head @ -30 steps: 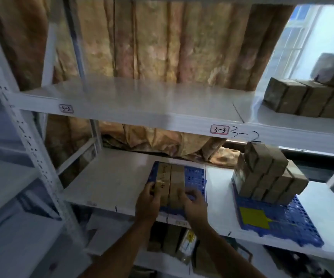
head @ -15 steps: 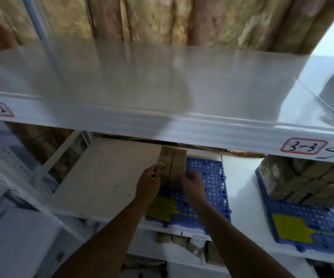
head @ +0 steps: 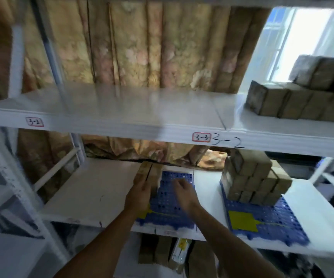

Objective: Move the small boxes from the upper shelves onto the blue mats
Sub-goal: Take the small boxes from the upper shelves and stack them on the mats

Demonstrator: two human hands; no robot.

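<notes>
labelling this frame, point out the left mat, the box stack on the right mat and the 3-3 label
left mat (head: 172,199), head view, bare grid
box stack (head: 256,177), head view, front face
3-3 label (head: 201,137), head view, centre

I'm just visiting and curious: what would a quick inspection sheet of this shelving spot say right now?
Surface: white middle shelf bearing two blue mats.
Job's things: two small boxes at left mat back-left corner; box stack on right mat; more boxes on upper shelf.
Clutter: packages on the shelf below.
Grips: left hand on the two boxes; right hand open above left mat.
Cables: nothing seen.
Surroundings: floral curtain, window.
</notes>
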